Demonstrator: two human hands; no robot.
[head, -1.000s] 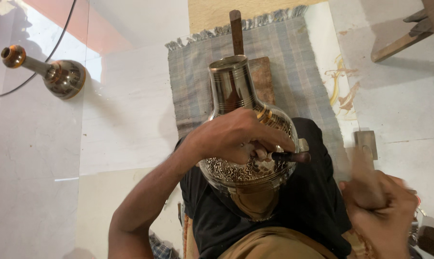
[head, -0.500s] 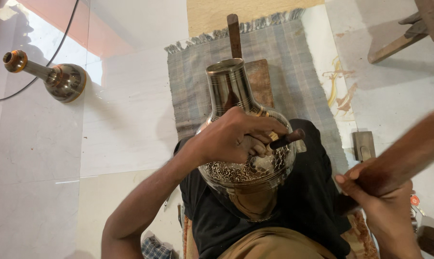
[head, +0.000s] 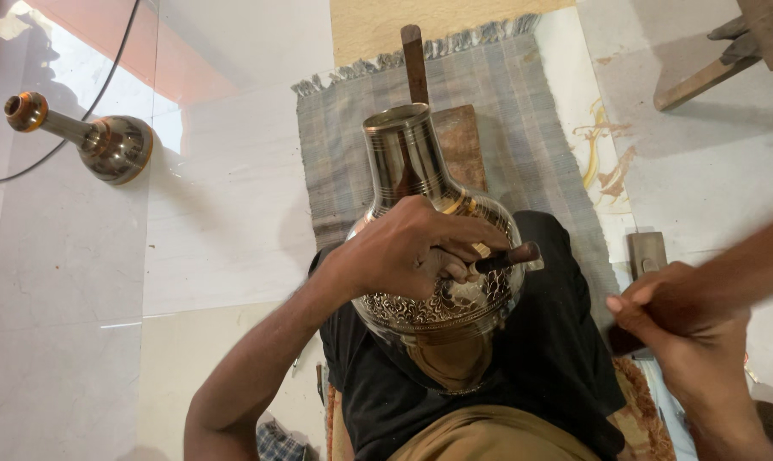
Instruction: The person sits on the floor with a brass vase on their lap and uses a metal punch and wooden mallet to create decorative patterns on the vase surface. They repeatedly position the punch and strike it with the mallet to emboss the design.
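The left hand (head: 420, 252) pins a chisel (head: 506, 256) against the engraved brass vase (head: 429, 256) at centre, on the lap; the right hand (head: 676, 329), at 4 o'clock, grips a blurred wooden mallet (head: 745, 269).

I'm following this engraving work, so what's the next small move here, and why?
Probably bring the right hand down so its wooden striker taps the chisel. The left hand already holds the chisel against the patterned brass vase, while the right hand is off to the side, apart from it, blurred.
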